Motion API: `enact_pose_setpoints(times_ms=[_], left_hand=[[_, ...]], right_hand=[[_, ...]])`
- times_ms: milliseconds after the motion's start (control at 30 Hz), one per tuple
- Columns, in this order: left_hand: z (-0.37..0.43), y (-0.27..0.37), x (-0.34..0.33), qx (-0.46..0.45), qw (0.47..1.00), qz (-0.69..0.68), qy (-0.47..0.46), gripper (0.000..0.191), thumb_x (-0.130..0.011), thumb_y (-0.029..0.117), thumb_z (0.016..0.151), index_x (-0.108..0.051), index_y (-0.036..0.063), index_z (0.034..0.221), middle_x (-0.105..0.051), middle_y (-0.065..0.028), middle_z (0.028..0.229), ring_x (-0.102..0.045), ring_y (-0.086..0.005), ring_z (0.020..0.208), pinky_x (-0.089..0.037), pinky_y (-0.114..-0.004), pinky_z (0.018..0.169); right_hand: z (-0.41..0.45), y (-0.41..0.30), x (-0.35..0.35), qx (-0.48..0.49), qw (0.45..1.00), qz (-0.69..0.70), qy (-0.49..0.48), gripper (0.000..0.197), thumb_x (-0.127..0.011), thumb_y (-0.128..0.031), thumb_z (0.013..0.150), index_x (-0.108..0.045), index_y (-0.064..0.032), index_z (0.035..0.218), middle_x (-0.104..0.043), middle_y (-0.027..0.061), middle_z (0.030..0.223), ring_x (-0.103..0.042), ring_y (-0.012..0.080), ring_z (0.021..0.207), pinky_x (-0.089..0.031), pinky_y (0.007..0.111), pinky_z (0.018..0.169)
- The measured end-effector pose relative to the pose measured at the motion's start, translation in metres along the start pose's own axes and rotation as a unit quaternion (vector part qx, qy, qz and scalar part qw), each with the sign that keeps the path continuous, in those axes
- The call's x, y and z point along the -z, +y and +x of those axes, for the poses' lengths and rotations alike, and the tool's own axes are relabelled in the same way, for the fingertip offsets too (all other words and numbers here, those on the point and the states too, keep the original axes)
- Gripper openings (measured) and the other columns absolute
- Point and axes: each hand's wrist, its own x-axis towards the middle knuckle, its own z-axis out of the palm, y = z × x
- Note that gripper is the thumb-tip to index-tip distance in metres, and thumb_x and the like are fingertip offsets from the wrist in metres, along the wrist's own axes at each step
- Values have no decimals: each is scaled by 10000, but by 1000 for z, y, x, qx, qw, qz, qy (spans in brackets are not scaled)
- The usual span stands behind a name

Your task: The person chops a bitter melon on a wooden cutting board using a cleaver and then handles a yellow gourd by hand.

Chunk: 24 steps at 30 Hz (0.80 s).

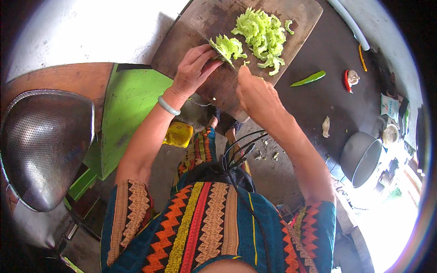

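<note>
My left hand (pixel 196 65), with a pale bangle at the wrist, pinches a thin pale-green piece of bitter melon (pixel 222 54) on the wooden cutting board (pixel 218 85). The fingers hide part of that piece. My right hand (pixel 257 92) is closed around a knife whose handle is covered by the fist. Its blade appears nearly edge-on beside my left fingertips, so little of it shows. Just right of the blade lies a small heap of cut slices (pixel 232 47). A larger pile of bitter melon slices (pixel 261 32) rests farther up the board, with one loose slice (pixel 289 27) near its right edge.
Right of the board, a dark surface (pixel 300 102) bears a green chili (pixel 309 78), a red chili with garlic (pixel 351 80), another garlic piece (pixel 326 127) and a metal bowl (pixel 361 158). A perforated metal strainer (pixel 47 146) is at left. Below sits a yellow container (pixel 179 134); black cables (pixel 235 158) hang before me.
</note>
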Motion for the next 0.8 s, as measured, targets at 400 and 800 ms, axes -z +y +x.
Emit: enact_pose_setpoints(times_ms=[400, 800], left_hand=[[-2, -4, 0, 11, 1000, -9, 7, 330, -840, 95, 685, -667, 36, 959, -639, -104, 1041, -635, -268, 942, -546, -350, 799], [-1, -1, 1, 2, 1000, 0, -7, 338, -829, 102, 695, -668, 26, 982, -638, -113, 1038, -628, -291, 950, -533, -364, 831]], right_hand=[[-25, -6, 19, 14, 998, 56, 7, 145, -474, -113, 927, -398, 7, 960, -591, 265, 791, -579, 479, 814, -446, 546, 682], [5, 0, -10, 2, 1000, -3, 22, 145, -503, -26, 851, -426, 29, 961, -623, 297, 792, -627, 476, 789, -492, 545, 673]])
